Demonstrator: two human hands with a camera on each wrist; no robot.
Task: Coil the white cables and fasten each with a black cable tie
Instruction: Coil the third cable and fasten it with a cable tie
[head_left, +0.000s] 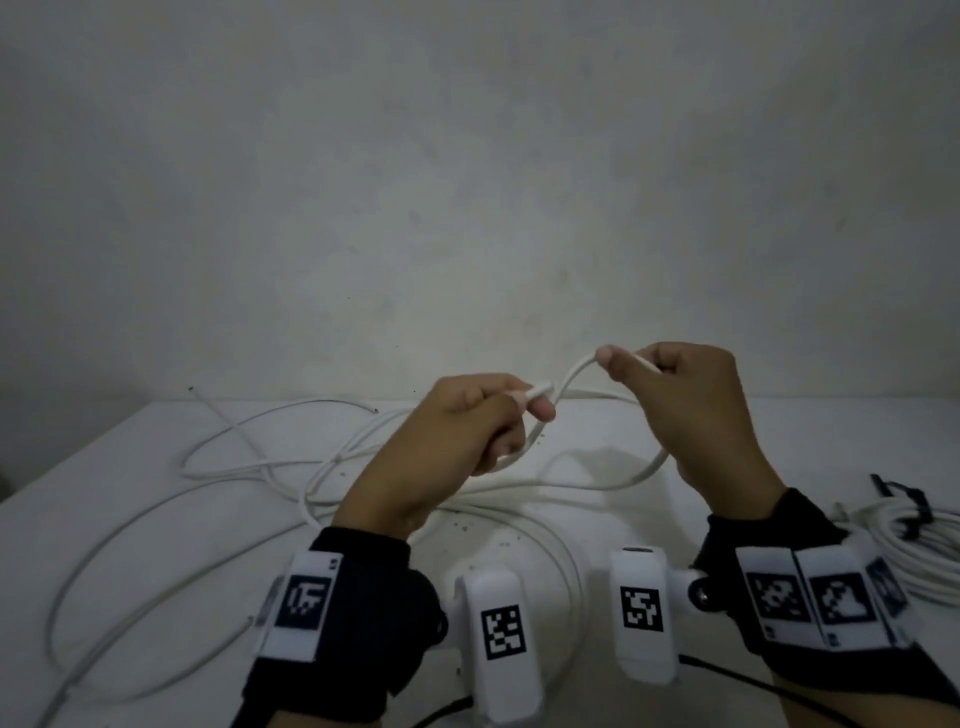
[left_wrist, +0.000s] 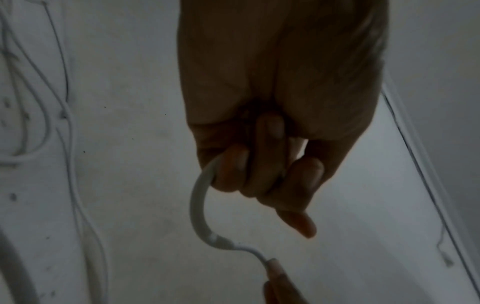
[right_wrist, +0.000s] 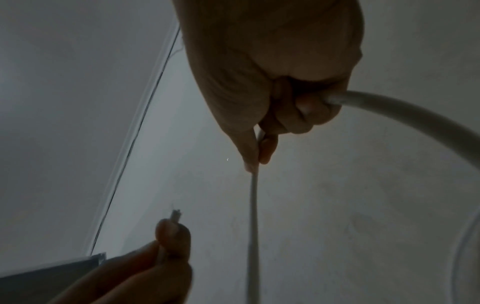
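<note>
White table (head_left: 156, 519), small dark specks on it; bare grey wall (head_left: 467, 182) behind.

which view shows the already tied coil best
The head view: the tied coil lies at the table's right edge, with a black cable tie around it. The right wrist view shows only a faint curved edge, perhaps the coil; the left wrist view shows none of it.

Lighting is dim and flat in my head view, greyish, with corners falling darker. The table (head_left: 156, 519) reads palest; soft shadows lie under my left hand (head_left: 467, 421) and right hand (head_left: 691, 410). Straight edges bow toward the frame borders. Both wrist views are darker and grainy: my hands show as near-silhouettes against pale surfaces, and the white cable (right_wrist: 405, 111) blurs close to the lens.
</note>
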